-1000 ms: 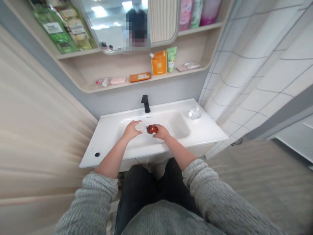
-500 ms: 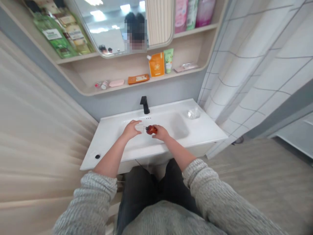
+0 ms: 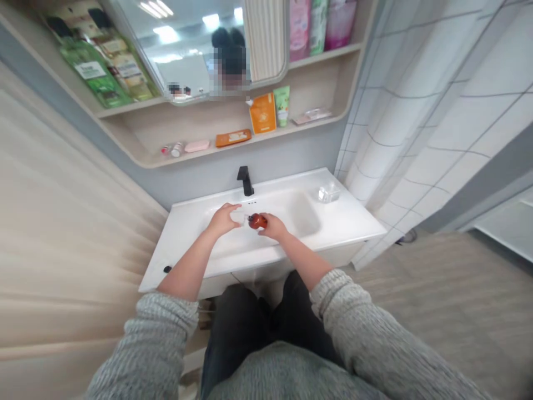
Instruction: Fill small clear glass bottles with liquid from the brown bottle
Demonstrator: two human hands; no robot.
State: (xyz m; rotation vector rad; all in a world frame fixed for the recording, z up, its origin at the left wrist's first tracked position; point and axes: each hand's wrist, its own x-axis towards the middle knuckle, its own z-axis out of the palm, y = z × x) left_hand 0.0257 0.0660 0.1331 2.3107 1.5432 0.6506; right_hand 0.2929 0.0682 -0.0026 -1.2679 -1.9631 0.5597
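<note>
Amber glass bottle [image 3: 257, 221]: lies on its side in the air, over the basin bowl, just in front of the black faucet [image 3: 245, 181] and slightly to its right. Long axis runs nearly level, across the basin, neck end toward the person's left. Right hand [image 3: 273, 226] is nearer the bottle and in contact with it: fingers [image 3: 265, 220] closed around the body from the right. A white cap-like piece [image 3: 238, 218] sits just left of the neck, in front of the faucet, joined to the bottle by a thin stem; exact join too small to tell. Left hand [image 3: 224, 219] holds this piece, fingers [image 3: 228, 209] curled over it from above. The hands are close, with the bottle and white piece between them.

White washbasin [image 3: 345, 222] surrounds the faucet. Clear soap dish [image 3: 328, 193] on its deck, well right of the faucet. Above the faucet: wooden shelf [image 3: 195, 157] with an orange pouch [image 3: 262, 113] and green tube [image 3: 282, 105]. Grey knit sleeves [image 3: 366, 333] are pushed up both forearms.
</note>
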